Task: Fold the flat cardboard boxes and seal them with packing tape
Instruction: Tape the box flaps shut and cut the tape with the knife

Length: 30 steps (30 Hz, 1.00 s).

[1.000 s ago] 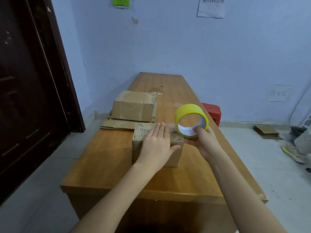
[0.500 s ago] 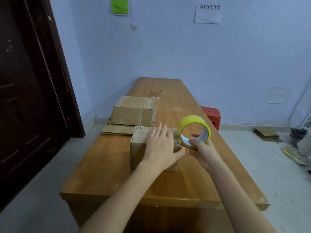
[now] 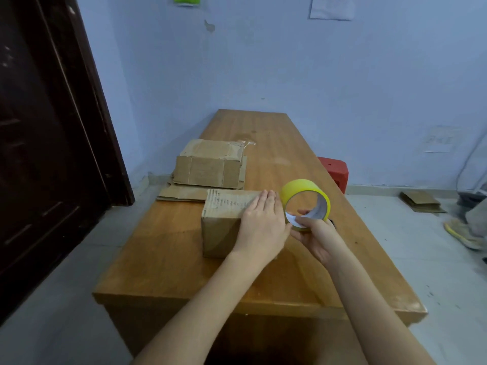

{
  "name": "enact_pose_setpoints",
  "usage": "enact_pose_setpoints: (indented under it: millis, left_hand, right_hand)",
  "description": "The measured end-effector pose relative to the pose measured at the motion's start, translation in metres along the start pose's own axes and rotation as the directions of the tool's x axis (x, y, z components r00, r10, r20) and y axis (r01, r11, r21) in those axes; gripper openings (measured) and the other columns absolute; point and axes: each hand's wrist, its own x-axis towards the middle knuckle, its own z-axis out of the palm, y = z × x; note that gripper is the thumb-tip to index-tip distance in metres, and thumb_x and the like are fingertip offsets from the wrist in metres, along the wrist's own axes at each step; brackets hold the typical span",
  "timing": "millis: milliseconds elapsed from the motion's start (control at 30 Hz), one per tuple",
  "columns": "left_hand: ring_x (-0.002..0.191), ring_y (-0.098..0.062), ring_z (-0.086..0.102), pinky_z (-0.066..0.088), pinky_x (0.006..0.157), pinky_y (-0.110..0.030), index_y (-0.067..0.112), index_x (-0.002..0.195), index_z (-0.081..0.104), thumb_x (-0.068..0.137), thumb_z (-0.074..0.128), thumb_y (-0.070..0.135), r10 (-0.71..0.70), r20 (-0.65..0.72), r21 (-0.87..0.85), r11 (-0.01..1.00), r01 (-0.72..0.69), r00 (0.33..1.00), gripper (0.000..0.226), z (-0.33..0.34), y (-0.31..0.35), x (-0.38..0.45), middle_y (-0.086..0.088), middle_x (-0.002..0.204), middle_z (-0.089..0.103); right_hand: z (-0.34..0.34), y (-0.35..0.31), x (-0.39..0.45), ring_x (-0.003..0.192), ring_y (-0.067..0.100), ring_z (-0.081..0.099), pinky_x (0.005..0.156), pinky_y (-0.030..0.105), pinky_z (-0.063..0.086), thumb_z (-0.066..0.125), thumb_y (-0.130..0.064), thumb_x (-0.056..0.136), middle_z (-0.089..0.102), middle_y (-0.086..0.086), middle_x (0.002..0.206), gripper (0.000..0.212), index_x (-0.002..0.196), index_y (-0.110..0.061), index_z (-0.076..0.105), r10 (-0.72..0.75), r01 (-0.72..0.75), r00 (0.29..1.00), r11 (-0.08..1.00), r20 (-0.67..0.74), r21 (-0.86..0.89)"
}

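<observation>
Here we press our left hand (image 3: 261, 227) flat on the light, stiff brown cardboard box (image 3: 226, 222); our right hand (image 3: 315, 237) grips the yellow tape roll (image 3: 305, 204) through its core.

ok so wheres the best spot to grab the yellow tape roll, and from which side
By its ring wall, from the near underside: the tape roll stands on edge with its open core facing the camera, so fingers can hook inside and the thumb outside, as the right hand does now.
</observation>
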Motion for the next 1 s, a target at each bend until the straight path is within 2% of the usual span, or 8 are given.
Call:
enact_pose_setpoints:
  millis: [267, 500, 567, 667, 767, 867, 933, 1000]
  left_hand:
    - [0.104, -0.021, 0.066, 0.050, 0.091, -0.031, 0.001, 0.106, 0.070, 0.055, 0.080, 0.035, -0.030, -0.025, -0.059, 0.998, 0.029, 0.999, 0.062, 0.001, -0.001, 0.000, -0.012, 0.108, 0.070]
    - [0.108, -0.023, 0.064, 0.049, 0.093, -0.033, 0.000, 0.109, 0.069, 0.062, 0.075, 0.031, -0.034, -0.012, -0.075, 0.997, 0.033, 0.999, 0.057, 0.001, 0.001, -0.001, -0.014, 0.113, 0.068]
    - [0.109, -0.022, 0.063, 0.048, 0.094, -0.032, 0.001, 0.111, 0.068, 0.065, 0.072, 0.030, -0.031, -0.005, -0.082, 0.996, 0.031, 0.999, 0.055, 0.001, 0.001, -0.001, -0.013, 0.114, 0.068]
    - [0.106, -0.020, 0.065, 0.050, 0.092, -0.031, 0.002, 0.107, 0.071, 0.061, 0.076, 0.031, -0.018, 0.002, -0.090, 0.996, 0.018, 1.000, 0.055, -0.001, 0.000, 0.001, -0.011, 0.111, 0.069]
    - [0.106, -0.023, 0.065, 0.050, 0.091, -0.034, 0.000, 0.108, 0.069, 0.059, 0.081, 0.031, -0.024, 0.005, -0.101, 0.995, 0.024, 1.000, 0.060, -0.001, 0.000, -0.002, -0.014, 0.111, 0.069]
    - [0.105, -0.026, 0.065, 0.051, 0.091, -0.037, -0.002, 0.109, 0.068, 0.059, 0.082, 0.028, -0.039, -0.002, -0.094, 0.995, 0.038, 0.999, 0.060, -0.002, 0.000, -0.003, -0.016, 0.112, 0.068]
    - [0.105, -0.026, 0.065, 0.051, 0.091, -0.037, -0.002, 0.109, 0.068, 0.059, 0.083, 0.030, -0.033, 0.001, -0.088, 0.996, 0.033, 0.999, 0.061, -0.003, 0.000, -0.002, -0.016, 0.112, 0.068]
    - [0.105, -0.024, 0.066, 0.051, 0.091, -0.036, -0.001, 0.109, 0.069, 0.061, 0.081, 0.031, -0.025, 0.011, -0.082, 0.996, 0.026, 1.000, 0.059, -0.002, -0.001, -0.001, -0.015, 0.112, 0.068]
  right_hand:
    - [0.000, 0.005, 0.001, 0.088, 0.032, 0.063, 0.054, 0.033, 0.058, 0.048, 0.010, 0.092, 0.058, 0.022, 0.105, 0.017, 0.101, -0.004, 0.048, 0.010, -0.010, 1.000, 0.999, 0.000, 0.051]
    - [0.001, 0.002, -0.008, 0.080, 0.024, 0.064, 0.055, 0.032, 0.058, 0.051, 0.006, 0.092, 0.062, 0.012, 0.091, 0.012, 0.095, -0.006, 0.052, -0.092, 0.088, 0.995, 0.988, -0.024, -0.125]
    - [-0.006, 0.001, -0.008, 0.087, 0.024, 0.063, 0.065, 0.037, 0.060, 0.056, -0.003, 0.092, 0.063, 0.011, 0.098, 0.010, 0.101, -0.008, 0.054, -0.122, 0.116, 0.992, 0.949, -0.003, -0.293]
    - [-0.023, -0.004, -0.001, 0.100, 0.018, 0.062, 0.087, 0.040, 0.054, 0.065, -0.018, 0.089, 0.065, 0.005, 0.110, 0.029, 0.116, -0.010, 0.056, -0.235, 0.231, 0.970, 0.801, 0.065, -0.553]
    - [-0.024, -0.023, 0.005, 0.107, 0.015, 0.061, 0.090, 0.030, 0.047, 0.059, -0.028, 0.088, 0.069, -0.005, 0.104, 0.022, 0.107, -0.018, 0.064, -0.323, 0.329, 0.943, 0.866, 0.083, -0.377]
    - [-0.007, -0.044, 0.011, 0.075, 0.021, 0.060, 0.076, 0.031, 0.048, 0.037, -0.040, 0.092, 0.062, 0.008, 0.080, 0.041, 0.082, -0.008, 0.062, -0.316, 0.319, 0.948, 0.942, 0.040, -0.105]
    - [0.006, -0.046, 0.012, 0.056, 0.020, 0.053, 0.064, 0.031, 0.045, 0.030, -0.036, 0.098, 0.058, 0.006, 0.063, 0.049, 0.072, -0.008, 0.060, -0.296, 0.292, 0.955, 0.941, 0.001, -0.169]
    - [0.010, -0.040, 0.015, 0.044, 0.018, 0.044, 0.054, 0.029, 0.039, 0.038, -0.028, 0.096, 0.050, 0.003, 0.048, 0.043, 0.061, -0.009, 0.055, -0.285, 0.270, 0.958, 0.929, -0.026, -0.253]
